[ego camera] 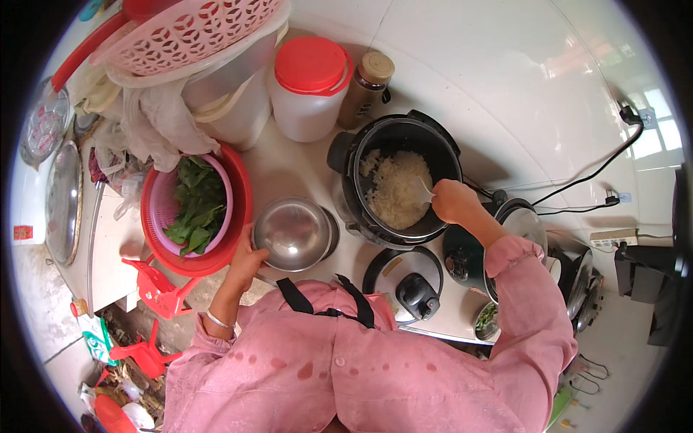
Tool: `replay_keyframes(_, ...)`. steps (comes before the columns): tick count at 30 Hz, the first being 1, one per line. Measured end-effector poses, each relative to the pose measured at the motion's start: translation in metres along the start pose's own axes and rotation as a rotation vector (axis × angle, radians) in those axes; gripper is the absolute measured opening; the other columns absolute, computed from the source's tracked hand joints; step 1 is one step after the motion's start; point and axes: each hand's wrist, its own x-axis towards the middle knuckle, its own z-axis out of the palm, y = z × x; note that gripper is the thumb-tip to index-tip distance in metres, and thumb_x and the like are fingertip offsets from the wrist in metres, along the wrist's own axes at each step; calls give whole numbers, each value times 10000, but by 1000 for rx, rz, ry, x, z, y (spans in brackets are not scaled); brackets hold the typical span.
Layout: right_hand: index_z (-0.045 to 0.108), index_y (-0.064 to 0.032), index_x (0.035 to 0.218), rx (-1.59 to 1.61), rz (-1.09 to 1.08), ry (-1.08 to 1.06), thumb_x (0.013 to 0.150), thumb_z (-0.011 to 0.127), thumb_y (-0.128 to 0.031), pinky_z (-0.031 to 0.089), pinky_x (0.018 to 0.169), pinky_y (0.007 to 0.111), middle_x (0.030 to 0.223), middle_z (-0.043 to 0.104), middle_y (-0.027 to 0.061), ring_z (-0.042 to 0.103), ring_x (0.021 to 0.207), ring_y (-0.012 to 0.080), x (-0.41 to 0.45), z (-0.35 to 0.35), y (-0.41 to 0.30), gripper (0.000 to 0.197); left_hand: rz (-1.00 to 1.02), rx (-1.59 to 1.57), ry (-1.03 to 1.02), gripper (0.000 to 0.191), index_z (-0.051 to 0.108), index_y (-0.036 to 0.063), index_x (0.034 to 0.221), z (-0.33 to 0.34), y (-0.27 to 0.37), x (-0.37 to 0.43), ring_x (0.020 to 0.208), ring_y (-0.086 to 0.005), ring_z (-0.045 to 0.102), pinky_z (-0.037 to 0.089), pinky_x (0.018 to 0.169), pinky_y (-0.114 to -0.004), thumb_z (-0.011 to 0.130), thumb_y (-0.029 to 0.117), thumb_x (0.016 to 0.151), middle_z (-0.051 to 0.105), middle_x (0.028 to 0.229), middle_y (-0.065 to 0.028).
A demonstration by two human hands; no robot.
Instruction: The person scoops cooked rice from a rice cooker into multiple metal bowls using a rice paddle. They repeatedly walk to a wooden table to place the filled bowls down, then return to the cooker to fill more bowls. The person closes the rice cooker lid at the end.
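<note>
My right hand (453, 201) grips the handle of a pale rice paddle (422, 190), whose blade is in the cooked rice (398, 200) inside a black-rimmed electric pressure cooker (349, 187). With my left hand (246, 260) I hold the left rim of an empty stainless steel bowl (289, 233), fingers outside and thumb at the near edge. Another metal rim shows beneath it at the right. The cooker's round lid (392, 270) lies on the counter, just below the cooker. Left of my left hand, leafy greens (197, 205) fill a pink colander (157, 208) set in a red basin (241, 184).
Behind stand a red-lidded plastic jar (311, 103), a bottle (368, 86) and a bucket under a pink basket (189, 38). At right are a green cooker (463, 257), a small bowl of greens (487, 319) and wall cables (590, 173). Red stools (162, 289) stand at lower left.
</note>
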Motion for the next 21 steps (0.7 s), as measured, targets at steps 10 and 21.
replay_keyframes(10,691,-65,923,-88,-387,-82,775,552,-173,513,756,443,905,673,181,645,857,372,55,11,1,230,-88,-116,-59,800,307,78,1410,12,-4,12,955,-180,562,503,676,-256,518,-58,651,505,1157,-98)
replay_keyframes(21,648,-39,1137,444,-348,-520,922,570,-231,466,642,288,764,620,70,578,676,163,84,40,-16,299,-151,-249,-59,753,277,66,1435,19,8,8,967,-170,571,507,688,-258,560,42,737,504,1200,-106)
